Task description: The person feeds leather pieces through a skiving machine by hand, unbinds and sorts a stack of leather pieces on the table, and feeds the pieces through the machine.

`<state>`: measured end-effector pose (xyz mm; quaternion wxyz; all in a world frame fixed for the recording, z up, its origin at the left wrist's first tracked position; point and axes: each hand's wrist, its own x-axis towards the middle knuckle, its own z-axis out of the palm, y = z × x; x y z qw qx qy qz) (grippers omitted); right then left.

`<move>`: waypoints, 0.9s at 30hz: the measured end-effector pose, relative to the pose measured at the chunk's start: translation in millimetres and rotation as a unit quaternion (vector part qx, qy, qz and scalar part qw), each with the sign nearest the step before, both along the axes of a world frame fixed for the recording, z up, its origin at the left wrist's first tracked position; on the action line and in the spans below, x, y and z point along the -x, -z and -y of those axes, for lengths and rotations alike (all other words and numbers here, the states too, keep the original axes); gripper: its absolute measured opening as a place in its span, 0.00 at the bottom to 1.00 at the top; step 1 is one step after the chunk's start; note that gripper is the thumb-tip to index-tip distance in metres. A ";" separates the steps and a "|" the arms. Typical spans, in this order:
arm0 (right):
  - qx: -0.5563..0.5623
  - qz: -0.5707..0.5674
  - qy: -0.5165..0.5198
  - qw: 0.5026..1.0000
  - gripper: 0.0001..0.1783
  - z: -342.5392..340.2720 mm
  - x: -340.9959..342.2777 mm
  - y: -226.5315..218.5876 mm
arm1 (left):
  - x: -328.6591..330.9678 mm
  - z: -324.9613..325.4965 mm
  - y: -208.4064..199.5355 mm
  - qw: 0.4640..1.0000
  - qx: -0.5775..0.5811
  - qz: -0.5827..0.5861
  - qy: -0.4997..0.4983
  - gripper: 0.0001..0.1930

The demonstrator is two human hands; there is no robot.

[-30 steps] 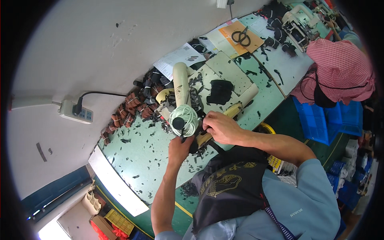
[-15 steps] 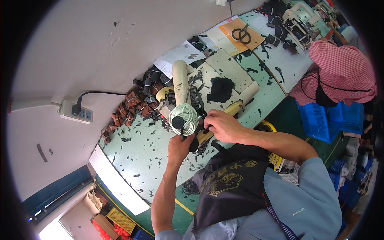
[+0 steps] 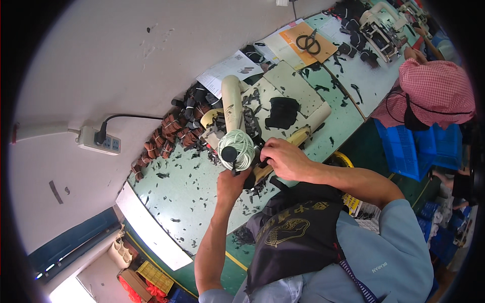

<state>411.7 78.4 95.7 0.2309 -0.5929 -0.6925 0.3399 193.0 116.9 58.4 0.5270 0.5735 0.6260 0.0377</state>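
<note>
A cream sewing-type machine [image 3: 233, 98] stands on the bench, with a coil of pale cord [image 3: 244, 151] around the black knob of its head. Close below this head is my left hand [image 3: 232, 186]; its fingers are mostly hidden by the machine. My right hand [image 3: 285, 159] is at the right side of the head, fingers pinched together on a small black piece [image 3: 263, 163]. Black material also shows beside my left hand. A folded black piece [image 3: 283, 112] lies on the machine's flat cream bed, among dark scraps.
Bundles of brown and black pieces [image 3: 172, 123] line the wall side of the green bench [image 3: 174, 189], which is strewn with scraps. Scissors [image 3: 308, 43] rest on an orange paper. A power strip [image 3: 98, 140] hangs left. To the right, a person in a pink checked head covering [image 3: 434, 88] sits near blue crates [image 3: 404, 151].
The whole view has shifted slightly. Both hands stay at the machine head in nearly the same pose, and the person on the right has moved a little.
</note>
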 end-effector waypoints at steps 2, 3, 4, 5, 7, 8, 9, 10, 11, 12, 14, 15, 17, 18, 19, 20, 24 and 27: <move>-0.033 -0.001 0.000 0.999 0.09 -1.2 13.1 -1.1 | -1.6 3.8 15.6 0.995 -0.022 0.097 -0.029 0.16; -0.032 0.001 0.002 0.999 0.09 -3.3 13.7 -0.7 | -2.8 0.4 9.6 0.994 -0.021 0.100 -0.027 0.16; -0.012 0.045 -0.002 0.999 0.10 -3.8 12.8 -1.4 | -3.0 -3.4 -5.6 0.992 0.046 0.121 -0.013 0.16; 0.008 0.089 -0.006 0.996 0.11 -3.8 10.2 -2.5 | -3.1 -5.1 -17.7 0.984 0.112 0.140 0.000 0.16; 0.027 0.111 -0.010 0.993 0.13 -0.5 5.1 -8.2 | 5.1 1.5 -26.1 0.974 0.117 0.192 -0.031 0.16; 0.015 0.075 0.016 0.997 0.14 3.0 1.6 -4.4 | 8.3 1.4 -24.3 0.983 0.102 0.149 -0.022 0.15; 0.001 0.038 0.042 0.998 0.14 4.0 -1.9 -2.2 | 8.9 0.0 -25.0 0.991 0.086 0.105 -0.012 0.16; 0.029 0.044 0.018 0.998 0.13 2.8 -5.3 -2.7 | 6.3 -1.4 -27.9 0.994 0.079 0.071 -0.013 0.16; 0.029 0.044 0.017 0.998 0.13 2.9 -5.6 -1.7 | 4.1 -1.9 -30.1 0.994 0.079 0.071 -0.014 0.16; 0.024 0.032 0.004 0.999 0.12 2.8 -5.4 1.0 | 2.2 -2.8 -30.7 0.997 0.073 0.031 -0.014 0.17; 0.018 0.020 -0.009 1.000 0.10 1.7 -4.8 1.1 | -3.7 -3.2 -20.0 0.998 0.066 -0.008 -0.012 0.18; 0.014 0.010 -0.004 1.000 0.09 0.0 -1.7 -3.3 | -4.7 -0.8 -3.2 0.998 0.006 0.059 -0.029 0.18; 0.009 -0.001 0.005 1.000 0.08 -3.1 6.9 -4.1 | -12.1 -1.7 0.0 0.992 0.003 0.114 -0.055 0.11; 0.017 0.014 0.010 1.000 0.08 -3.3 11.6 -3.6 | -9.7 -1.7 2.9 0.991 0.006 0.126 -0.049 0.12; 0.025 0.029 0.014 0.999 0.09 -5.1 14.8 -4.3 | -4.4 -1.4 4.1 0.989 0.009 0.139 -0.042 0.12; 0.031 0.095 0.003 0.995 0.09 -7.6 13.9 -6.8 | 4.9 -0.8 2.7 0.989 0.009 0.140 -0.040 0.12; -0.007 0.100 0.028 0.995 0.10 -2.5 4.5 -14.7 | 12.9 2.1 -22.3 0.986 0.110 0.123 -0.028 0.15; 0.032 0.023 0.011 0.999 0.09 1.6 -0.2 1.7 | 7.7 -1.2 -26.9 0.996 0.066 0.053 -0.019 0.17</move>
